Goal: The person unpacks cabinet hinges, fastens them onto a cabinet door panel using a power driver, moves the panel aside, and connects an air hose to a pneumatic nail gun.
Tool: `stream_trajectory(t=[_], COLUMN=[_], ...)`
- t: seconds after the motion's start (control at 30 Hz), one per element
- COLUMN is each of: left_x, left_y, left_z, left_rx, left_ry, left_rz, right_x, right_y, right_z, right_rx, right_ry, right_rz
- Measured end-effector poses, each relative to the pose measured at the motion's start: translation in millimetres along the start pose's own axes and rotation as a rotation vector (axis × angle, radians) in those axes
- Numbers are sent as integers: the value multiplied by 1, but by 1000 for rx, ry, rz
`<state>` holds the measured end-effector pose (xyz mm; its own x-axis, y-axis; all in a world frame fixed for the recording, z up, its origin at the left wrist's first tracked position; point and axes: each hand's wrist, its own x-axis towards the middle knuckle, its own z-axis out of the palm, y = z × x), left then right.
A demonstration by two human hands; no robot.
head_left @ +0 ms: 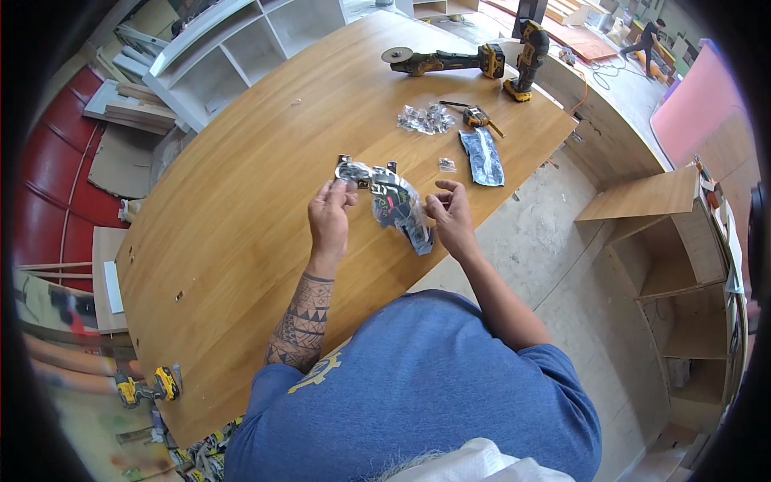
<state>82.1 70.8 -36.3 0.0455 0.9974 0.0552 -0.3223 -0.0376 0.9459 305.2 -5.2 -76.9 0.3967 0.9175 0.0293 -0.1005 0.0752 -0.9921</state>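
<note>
Left hand, fingers pinched, right hand, fingers loosely curled, 2 forearms angled forward

One camera rides up on the person's head. From where I stand, it faces forward and tips down, so the blue shirt comes out big and close at the bottom. A little farther off, the left hand and right hand sit near the middle. The wooden table stretches away ahead. The view is very wide and round with dark corners, and it bends the shelves on the right. A far-off worker looks tiny at the top right.
</note>
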Motion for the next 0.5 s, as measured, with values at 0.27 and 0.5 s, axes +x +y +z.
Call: stream_trajectory(t=[0.27,0.5], left_x=[-5,-36], left_y=[-3,6], left_z=[-4,32], left_rx=[-31,380], left_ry=[52,-202], left_rz=[-85,74], right_x=[-12,4], right_y=[-23,-66], right_z=[13,33], right_rx=[-559,-691], right_ry=[-45,-98], right_rz=[-486,-807])
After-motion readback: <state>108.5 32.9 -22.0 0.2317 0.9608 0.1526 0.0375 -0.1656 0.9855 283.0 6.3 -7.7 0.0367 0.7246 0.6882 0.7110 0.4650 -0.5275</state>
